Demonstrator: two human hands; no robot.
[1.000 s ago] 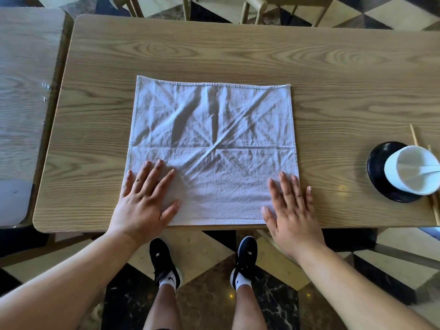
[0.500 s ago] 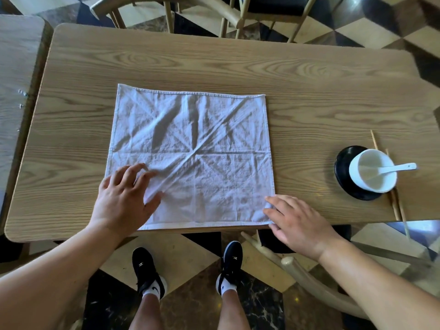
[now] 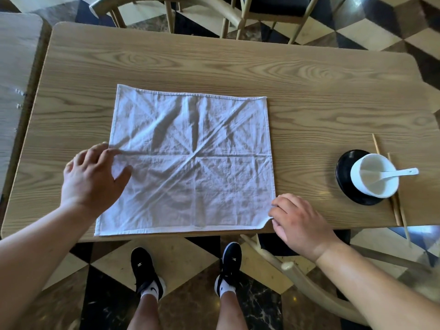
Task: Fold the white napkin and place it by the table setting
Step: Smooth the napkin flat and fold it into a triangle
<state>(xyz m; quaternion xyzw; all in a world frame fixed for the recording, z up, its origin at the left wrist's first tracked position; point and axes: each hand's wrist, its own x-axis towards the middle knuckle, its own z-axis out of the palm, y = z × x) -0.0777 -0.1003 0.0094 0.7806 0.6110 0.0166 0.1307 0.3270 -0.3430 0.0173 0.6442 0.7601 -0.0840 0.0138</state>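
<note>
The white napkin [image 3: 195, 163] lies spread out flat and creased on the wooden table [image 3: 238, 67], its near edge along the table's front edge. My left hand [image 3: 92, 179] rests palm down on the napkin's left edge about halfway up, fingers apart and slightly blurred. My right hand [image 3: 300, 225] is at the napkin's near right corner with its fingers curled on the cloth; that corner is drawn in a little under the fingertips. The table setting is at the right: a white cup [image 3: 373, 177] with a white spoon [image 3: 400, 173] on a black saucer [image 3: 345, 186], and wooden chopsticks [image 3: 397, 210] beside it.
A second wooden table [image 3: 14, 67] stands close on the left. Wooden chairs [image 3: 166, 5] are behind the far edge, and another chair's curved back [image 3: 297, 279] sits just below my right arm. My feet stand on a chequered floor.
My left hand slid up the napkin's left edge from the near left corner. My right hand moved off the cloth to its near right corner and curled its fingers there.
</note>
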